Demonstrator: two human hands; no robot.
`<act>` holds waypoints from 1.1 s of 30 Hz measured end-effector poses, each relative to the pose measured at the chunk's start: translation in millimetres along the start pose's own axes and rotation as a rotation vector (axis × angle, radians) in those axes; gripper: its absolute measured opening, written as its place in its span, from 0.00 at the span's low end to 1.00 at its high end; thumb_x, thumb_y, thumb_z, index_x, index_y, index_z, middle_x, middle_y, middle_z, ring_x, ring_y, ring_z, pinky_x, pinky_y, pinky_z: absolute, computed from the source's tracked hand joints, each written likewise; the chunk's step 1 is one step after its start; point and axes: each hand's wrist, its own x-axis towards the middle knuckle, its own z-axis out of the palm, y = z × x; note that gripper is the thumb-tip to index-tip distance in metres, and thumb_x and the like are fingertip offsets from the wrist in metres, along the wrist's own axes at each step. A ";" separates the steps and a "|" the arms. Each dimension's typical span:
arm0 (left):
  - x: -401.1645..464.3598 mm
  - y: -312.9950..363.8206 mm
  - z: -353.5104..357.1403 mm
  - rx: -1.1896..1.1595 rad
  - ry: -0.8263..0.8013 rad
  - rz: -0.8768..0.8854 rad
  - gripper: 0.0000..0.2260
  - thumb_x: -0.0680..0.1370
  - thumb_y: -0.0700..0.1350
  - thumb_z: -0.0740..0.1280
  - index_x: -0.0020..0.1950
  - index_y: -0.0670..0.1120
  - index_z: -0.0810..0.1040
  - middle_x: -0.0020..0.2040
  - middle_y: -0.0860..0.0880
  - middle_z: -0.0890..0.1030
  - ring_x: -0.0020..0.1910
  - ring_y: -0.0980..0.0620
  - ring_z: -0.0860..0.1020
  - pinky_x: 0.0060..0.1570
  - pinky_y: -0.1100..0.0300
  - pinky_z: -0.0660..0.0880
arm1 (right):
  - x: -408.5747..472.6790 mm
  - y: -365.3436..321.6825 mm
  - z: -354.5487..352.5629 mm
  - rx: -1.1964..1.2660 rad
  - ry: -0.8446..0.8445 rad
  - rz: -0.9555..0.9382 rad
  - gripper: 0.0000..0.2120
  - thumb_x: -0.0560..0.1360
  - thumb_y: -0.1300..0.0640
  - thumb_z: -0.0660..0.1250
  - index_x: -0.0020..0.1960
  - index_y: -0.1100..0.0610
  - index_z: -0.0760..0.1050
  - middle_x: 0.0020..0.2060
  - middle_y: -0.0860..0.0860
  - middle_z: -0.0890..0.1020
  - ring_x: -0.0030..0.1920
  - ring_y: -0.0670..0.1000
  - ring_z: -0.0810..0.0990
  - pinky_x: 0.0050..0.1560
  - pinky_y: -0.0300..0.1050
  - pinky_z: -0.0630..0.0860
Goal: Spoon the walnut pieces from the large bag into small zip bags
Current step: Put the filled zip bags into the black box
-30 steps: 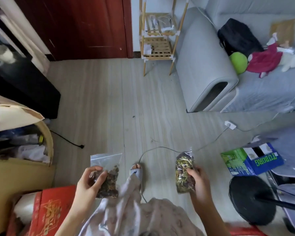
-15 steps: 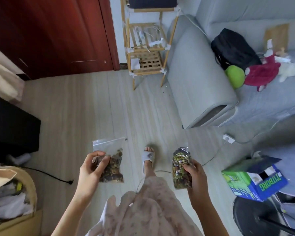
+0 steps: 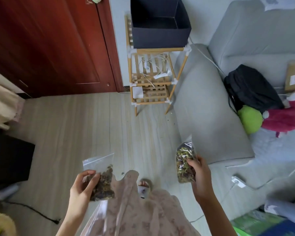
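My left hand (image 3: 83, 188) grips a small clear zip bag (image 3: 102, 178), half full of dark brown walnut pieces, its flat top empty. My right hand (image 3: 200, 178) holds a second small bag (image 3: 183, 160) upright, packed with greenish and brown pieces. Both bags hang in the air over the floor, apart from each other. A strip of clear plastic (image 3: 99, 217) shows below my left wrist. I cannot tell whether it is the large bag. No spoon is in view.
A wooden rack (image 3: 152, 80) with a dark open box (image 3: 158, 23) on top stands ahead beside a grey sofa (image 3: 209, 106). A black bag (image 3: 250, 87) and soft toys lie on the sofa. Cables run across the floor; a green-blue carton (image 3: 262, 223) sits at the lower right.
The view has tilted up and forward, so the rack and sofa are nearer. Both hands still hold their bags; the right one has risen a little.
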 end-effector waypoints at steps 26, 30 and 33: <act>368.7 321.0 189.1 0.021 -0.341 0.325 0.05 0.70 0.44 0.67 0.45 0.50 0.77 0.39 0.53 0.78 0.38 0.60 0.76 0.36 0.71 0.72 | 307.5 -291.7 178.8 0.496 -0.327 0.100 0.19 0.67 0.58 0.65 0.58 0.60 0.76 0.48 0.58 0.83 0.47 0.56 0.83 0.39 0.46 0.80; 397.5 369.6 222.4 -0.012 -0.339 0.444 0.08 0.71 0.46 0.67 0.48 0.47 0.75 0.37 0.55 0.75 0.37 0.60 0.73 0.38 0.71 0.70 | 350.8 -341.5 201.7 0.599 -0.411 0.109 0.12 0.67 0.58 0.64 0.45 0.61 0.82 0.42 0.58 0.83 0.41 0.55 0.84 0.37 0.45 0.80; 425.6 393.6 253.8 0.017 -0.324 0.458 0.09 0.71 0.48 0.68 0.50 0.50 0.74 0.38 0.51 0.76 0.37 0.60 0.74 0.38 0.69 0.73 | 388.3 -372.9 224.7 0.570 -0.537 0.081 0.13 0.74 0.55 0.63 0.51 0.60 0.83 0.50 0.57 0.83 0.51 0.55 0.83 0.46 0.48 0.79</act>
